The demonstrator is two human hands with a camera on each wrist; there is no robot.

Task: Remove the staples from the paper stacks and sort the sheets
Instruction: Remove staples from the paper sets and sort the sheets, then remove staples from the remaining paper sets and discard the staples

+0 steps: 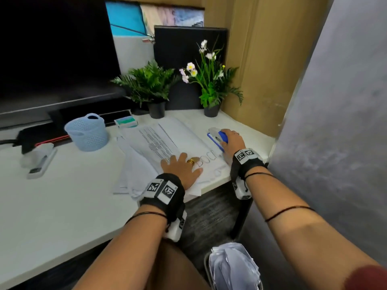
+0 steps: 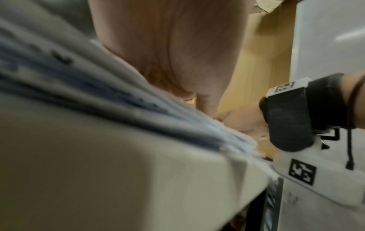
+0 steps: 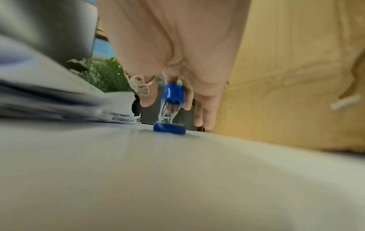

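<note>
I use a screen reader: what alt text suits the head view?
At a white desk, the left hand presses flat on a paper stack while the right hand grips a blue stapler. Potted plants stand behind.

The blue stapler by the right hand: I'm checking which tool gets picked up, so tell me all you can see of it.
The blue stapler has a blue plastic base and rear cap with a grey, metal-looking top arm. It sits on the white desk at the right edge of the paper stack, its base flat on the desk. The right wrist view shows the arm raised off the base at the near end. The right hand is curled over it, fingers on both sides. The left hand lies flat on the papers, apart from it.
</note>
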